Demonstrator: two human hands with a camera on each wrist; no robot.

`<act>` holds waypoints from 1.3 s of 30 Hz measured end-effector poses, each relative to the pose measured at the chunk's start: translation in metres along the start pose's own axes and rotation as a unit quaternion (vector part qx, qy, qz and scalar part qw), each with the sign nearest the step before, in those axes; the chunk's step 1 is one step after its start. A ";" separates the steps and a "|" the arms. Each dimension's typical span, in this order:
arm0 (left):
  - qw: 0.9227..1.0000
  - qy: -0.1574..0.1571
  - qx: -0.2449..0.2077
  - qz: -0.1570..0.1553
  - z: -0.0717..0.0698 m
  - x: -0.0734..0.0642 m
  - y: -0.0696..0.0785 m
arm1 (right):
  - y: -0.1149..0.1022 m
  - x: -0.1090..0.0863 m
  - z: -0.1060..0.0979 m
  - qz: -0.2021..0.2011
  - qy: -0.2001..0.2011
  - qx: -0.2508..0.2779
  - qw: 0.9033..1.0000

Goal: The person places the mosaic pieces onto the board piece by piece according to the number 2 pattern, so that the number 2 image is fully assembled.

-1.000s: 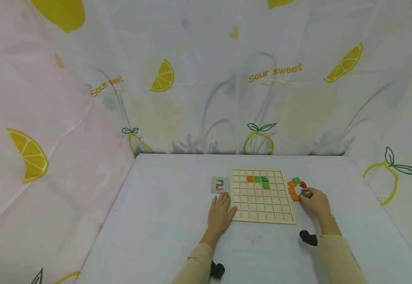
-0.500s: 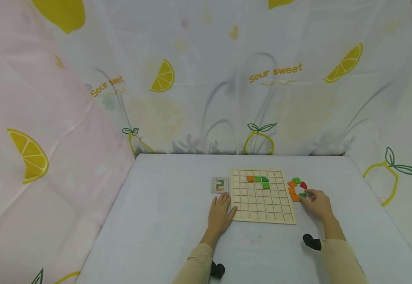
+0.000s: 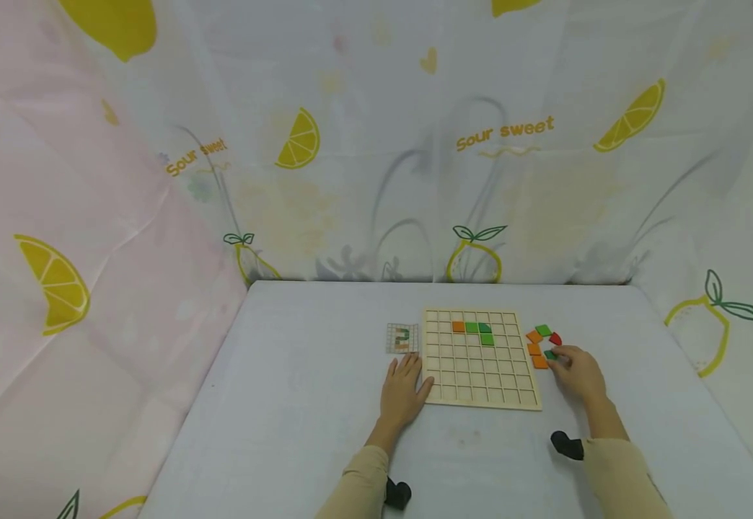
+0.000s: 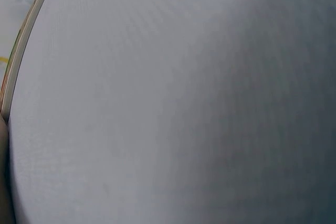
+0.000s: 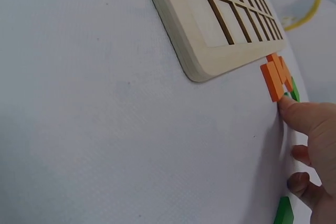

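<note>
My left hand (image 3: 401, 393) lies flat with straight fingers on the table, its thumb on the left edge of the wooden grid board (image 3: 480, 393) and its fingertips at the lower edge of a small pattern card (image 3: 402, 338). Right of the board, my right hand (image 3: 579, 373) pinches a dark green tile (image 3: 550, 355) between thumb and fingers, low at the table. In the right wrist view the thumb (image 5: 302, 114) shows, with only a sliver of green at its tip. An orange tile (image 3: 458, 326) and several green tiles (image 3: 487, 339) sit in the board's cells.
Beside the board lie loose orange tiles (image 3: 539, 362), a light green tile (image 3: 543, 330) and a red tile (image 3: 555, 338). Another green tile (image 5: 284, 211) lies under the right hand. Printed cloth surrounds the white table (image 3: 298, 404); the left wrist view shows mostly white surface.
The right hand's fingers loosened around the dark green tile, then closed on it again; the tile has shifted slightly left. The left hand and the board tiles have not moved.
</note>
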State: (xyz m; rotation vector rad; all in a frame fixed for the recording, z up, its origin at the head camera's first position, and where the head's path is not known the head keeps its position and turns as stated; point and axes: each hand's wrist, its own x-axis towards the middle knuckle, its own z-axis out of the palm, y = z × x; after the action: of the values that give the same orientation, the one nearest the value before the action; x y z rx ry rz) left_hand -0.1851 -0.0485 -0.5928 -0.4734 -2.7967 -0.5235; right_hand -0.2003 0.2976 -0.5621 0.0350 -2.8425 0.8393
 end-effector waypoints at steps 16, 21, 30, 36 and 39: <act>1.000 0.003 0.003 0.002 0.000 0.000 -0.001 | -0.004 0.000 -0.001 0.042 -0.013 0.007 0.999; 1.000 -0.001 0.007 0.000 0.000 0.000 -0.001 | -0.005 -0.001 -0.001 0.066 -0.014 0.028 0.997; 1.000 -0.010 -0.003 -0.006 0.000 0.000 0.000 | -0.010 -0.006 0.000 0.090 -0.002 0.048 0.995; 1.000 -0.005 0.012 -0.002 0.001 0.000 -0.001 | -0.007 -0.006 0.001 0.084 0.011 0.040 0.996; 1.000 -0.006 0.012 -0.003 0.001 0.000 -0.001 | -0.005 -0.007 0.002 0.090 0.016 0.044 0.995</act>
State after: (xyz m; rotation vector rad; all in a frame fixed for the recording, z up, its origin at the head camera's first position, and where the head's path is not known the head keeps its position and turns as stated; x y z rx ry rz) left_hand -0.1857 -0.0489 -0.5938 -0.4656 -2.8129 -0.4884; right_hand -0.1938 0.2916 -0.5622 -0.2238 -2.8082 0.9902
